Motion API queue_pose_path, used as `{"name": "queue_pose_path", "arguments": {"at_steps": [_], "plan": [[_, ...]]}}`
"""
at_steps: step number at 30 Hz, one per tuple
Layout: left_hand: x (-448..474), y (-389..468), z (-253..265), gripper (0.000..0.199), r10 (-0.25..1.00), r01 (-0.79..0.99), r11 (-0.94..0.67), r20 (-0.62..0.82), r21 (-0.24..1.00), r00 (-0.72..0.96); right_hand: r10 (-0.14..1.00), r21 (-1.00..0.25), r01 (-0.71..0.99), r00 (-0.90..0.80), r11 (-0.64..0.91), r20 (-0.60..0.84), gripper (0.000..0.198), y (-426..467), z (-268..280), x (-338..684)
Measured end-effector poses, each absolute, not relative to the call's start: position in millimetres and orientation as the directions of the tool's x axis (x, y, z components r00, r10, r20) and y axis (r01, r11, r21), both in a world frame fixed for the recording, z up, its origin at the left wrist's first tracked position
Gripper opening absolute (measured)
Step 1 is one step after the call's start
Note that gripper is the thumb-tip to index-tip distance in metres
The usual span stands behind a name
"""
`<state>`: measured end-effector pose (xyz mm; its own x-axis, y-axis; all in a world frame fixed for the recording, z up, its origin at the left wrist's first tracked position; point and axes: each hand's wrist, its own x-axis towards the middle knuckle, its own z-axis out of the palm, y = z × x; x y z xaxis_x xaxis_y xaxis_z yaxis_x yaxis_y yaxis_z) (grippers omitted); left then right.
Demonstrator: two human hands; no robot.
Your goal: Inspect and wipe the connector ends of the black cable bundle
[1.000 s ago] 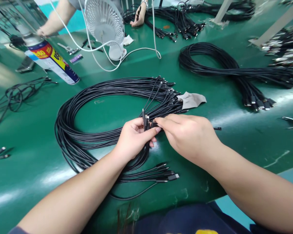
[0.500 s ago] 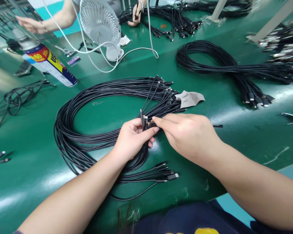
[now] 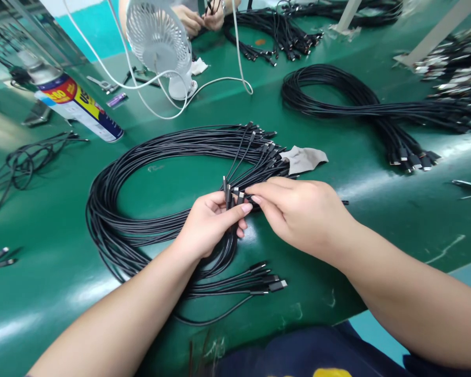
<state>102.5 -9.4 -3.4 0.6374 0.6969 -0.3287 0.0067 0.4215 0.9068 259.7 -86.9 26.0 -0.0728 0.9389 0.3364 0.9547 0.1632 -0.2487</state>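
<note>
My left hand (image 3: 214, 222) is closed around several black cable ends, their connectors (image 3: 230, 196) standing up between thumb and fingers. My right hand (image 3: 304, 209) pinches a black cable (image 3: 248, 197) between thumb and forefinger, right beside those connectors. Behind and left of my hands lies a large coil of black cables (image 3: 113, 178), its far ends fanned out near a grey cloth (image 3: 305, 159). More cable ends with plugs (image 3: 277, 286) rest in front of my left hand. A thin dark tip (image 3: 344, 202) shows past my right hand; what it belongs to is hidden.
A spray can (image 3: 78, 107) and a white fan (image 3: 159, 36) with a looping white cord stand at the back left. Another cable bundle (image 3: 329, 86) lies back right, with tweezers (image 3: 469, 187) at the right edge. Across the table, a co-worker's hands (image 3: 204, 21) hold a dark cable.
My right hand's thumb and forefinger have shifted slightly, and a connector beside them shows more clearly. Across the table, the co-worker's outstretched hand has come in to meet the other.
</note>
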Motion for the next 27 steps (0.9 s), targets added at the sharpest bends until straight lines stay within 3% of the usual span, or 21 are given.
{"name": "queue_pose_path", "arguments": {"at_steps": [5, 8, 27], "plan": [[102.1, -10.1, 1.0, 0.031, 0.666, 0.013, 0.442, -0.337, 0.897, 0.666, 0.97, -0.621, 0.769, 0.004, 0.152, 0.243, 0.018, -76.2, 19.2, 265.3], [102.6, -11.2, 2.4, 0.032, 0.649, 0.007, 0.446, -0.328, 0.895, 0.686, 0.965, -0.721, 0.657, -0.038, 0.219, 0.259, 0.016, -70.1, 18.3, 267.5], [102.3, -13.2, -3.2, 0.029, 0.644, 0.032, 0.385, -0.293, 0.923, 0.707, 0.95, -0.675, 0.685, -0.08, 0.273, 0.303, 0.014, -69.6, 23.2, 272.0]]}}
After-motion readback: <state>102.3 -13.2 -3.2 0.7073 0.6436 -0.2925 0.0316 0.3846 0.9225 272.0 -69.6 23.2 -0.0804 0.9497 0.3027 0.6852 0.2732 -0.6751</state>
